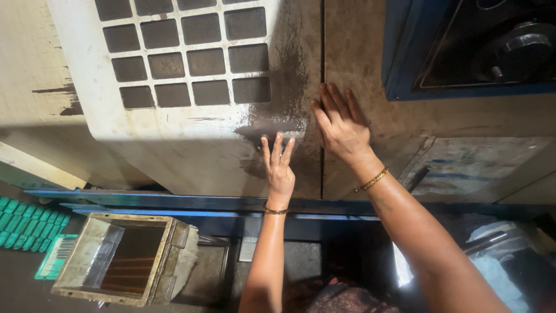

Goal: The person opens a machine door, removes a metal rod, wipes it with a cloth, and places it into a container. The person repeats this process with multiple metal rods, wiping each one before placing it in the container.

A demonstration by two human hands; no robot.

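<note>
1. Left hand (279,168): fingers straight and together, held flat against the grimy cream machine door (191,139), fingertips on the dark smear beside the seam. It grips nothing; the hand is spread, not closed. Thin bangle at the wrist.

2. Right hand (341,124): also flat and unclenched, fingers fanned, pressed on the neighbouring panel (370,52) just right of the vertical seam (322,69). Nothing held. Gold bangle (373,179) on the wrist.

3. The two palms sit either side of the seam, close together but not touching. Judged from the flat contact, they bear on the panels as one would to slide or steady a door that offers no handle here.

4. The worn dark patch (284,110) lies right where the hands press, which suggests regular handling at this spot.

5. The door carries a grid of dark square windows (185,52) above and left of the left hand.

6. Upper right: a blue-framed opening (405,75) with a dark round machine part (521,49) inside, well apart from both hands.

7. Below the door runs a blue rail (174,200), likely its track.

8. Lower left on the floor: an open rusty metal box (124,258), and beside it green slatted matting (29,223).

9. Lower right: pale cloth or wrapping (492,255), indistinct.
</note>
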